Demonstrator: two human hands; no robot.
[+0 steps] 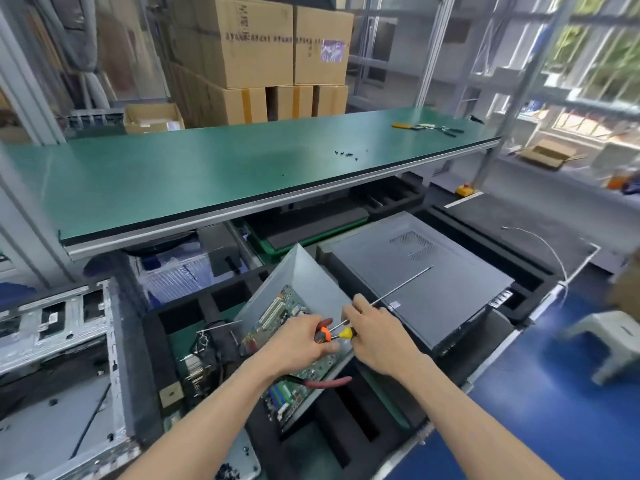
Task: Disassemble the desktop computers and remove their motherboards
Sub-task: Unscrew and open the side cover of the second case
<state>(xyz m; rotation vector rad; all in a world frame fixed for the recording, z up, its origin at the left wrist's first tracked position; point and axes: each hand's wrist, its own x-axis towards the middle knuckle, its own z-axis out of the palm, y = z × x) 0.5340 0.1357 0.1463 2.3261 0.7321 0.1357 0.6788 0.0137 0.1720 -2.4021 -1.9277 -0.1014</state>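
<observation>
Green motherboard (277,327) in one tilted case, left hand (298,344) grips pliers (323,332), right hand (372,336) pinches screwdriver (388,296).

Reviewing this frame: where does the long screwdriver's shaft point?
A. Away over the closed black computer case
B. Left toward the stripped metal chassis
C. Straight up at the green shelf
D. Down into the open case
A: the right hand holds the yellow-handled screwdriver, whose thin shaft extends over the closed black computer case.

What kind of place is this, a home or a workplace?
Most likely an electronics workshop: a long green-matted workbench, stacked brown cardboard boxes, and an opened grey computer case with its green motherboard exposed.
</observation>
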